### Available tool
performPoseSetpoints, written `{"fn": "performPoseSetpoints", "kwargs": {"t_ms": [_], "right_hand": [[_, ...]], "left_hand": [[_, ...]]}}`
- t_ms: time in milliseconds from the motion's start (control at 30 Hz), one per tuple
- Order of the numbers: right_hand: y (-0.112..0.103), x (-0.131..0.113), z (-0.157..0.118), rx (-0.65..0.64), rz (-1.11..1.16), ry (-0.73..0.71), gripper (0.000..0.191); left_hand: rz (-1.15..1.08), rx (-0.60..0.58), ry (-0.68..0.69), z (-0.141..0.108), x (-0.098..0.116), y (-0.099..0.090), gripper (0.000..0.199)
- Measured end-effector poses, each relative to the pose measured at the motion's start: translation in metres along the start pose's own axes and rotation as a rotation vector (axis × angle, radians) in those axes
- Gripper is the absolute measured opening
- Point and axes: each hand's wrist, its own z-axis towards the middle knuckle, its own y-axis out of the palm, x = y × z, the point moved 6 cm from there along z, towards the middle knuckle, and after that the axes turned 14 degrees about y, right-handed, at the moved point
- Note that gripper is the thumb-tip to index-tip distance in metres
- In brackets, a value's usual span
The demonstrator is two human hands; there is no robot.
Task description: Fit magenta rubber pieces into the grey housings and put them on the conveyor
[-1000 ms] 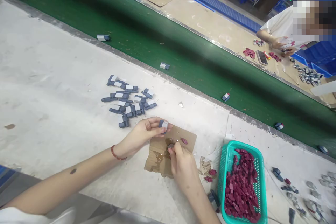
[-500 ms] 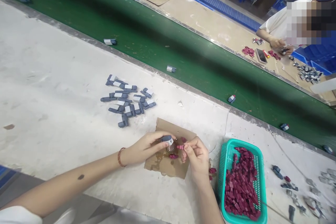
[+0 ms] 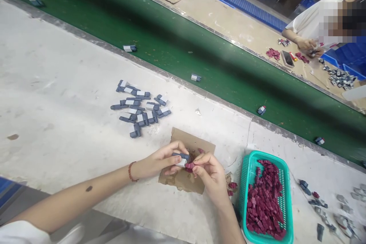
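Observation:
My left hand (image 3: 163, 160) grips a dark blue-grey and white plastic part (image 3: 180, 159) between thumb and fingers. In a pinch, my right hand (image 3: 211, 173) holds a small dark red plastic piece (image 3: 189, 165) against the right end of that part; whether it sits inside cannot be seen. Both hands are over a brown cardboard sheet (image 3: 183, 185) with wet-looking stains. Another red piece (image 3: 201, 150) lies on the cardboard, partly hidden by my right hand. Left of and beyond the hands is a loose group of blue-grey and white parts (image 3: 140, 108).
A green basket (image 3: 288, 198) full of red pieces stands right of my right hand. Loose grey parts (image 3: 320, 232) lie farther right. Beyond the table, a green conveyor belt (image 3: 160, 42) carries spaced parts. Across it, a co-worker's hands (image 3: 310, 47) handle a part near a phone (image 3: 287, 59).
My right hand has brought the red piece up to the blue-grey part, which my left hand has turned and lowered slightly. Parts on the belt have shifted right.

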Motion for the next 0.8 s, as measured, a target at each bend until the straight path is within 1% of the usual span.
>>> {"fn": "performPoseSetpoints", "kwargs": {"t_ms": [367,567,700,800], "right_hand": [[0.003,0.006,-0.001,-0.052,-0.032,0.034,0.032],[0.001,0.007,-0.003,-0.009,-0.181,-0.034,0.025],[0.003,0.000,-0.012,0.059,-0.305,-0.071,0.019],[0.000,-0.011,-0.026,0.124,-0.434,-0.084,0.019]], "left_hand": [[0.129,-0.050,-0.049,-0.001,0.000,0.003,0.047],[0.210,-0.080,-0.083,0.001,0.004,0.007,0.047],[0.272,-0.088,-0.092,0.000,0.008,0.009,0.042],[0.403,-0.155,-0.122,0.004,0.012,0.015,0.035]]}}
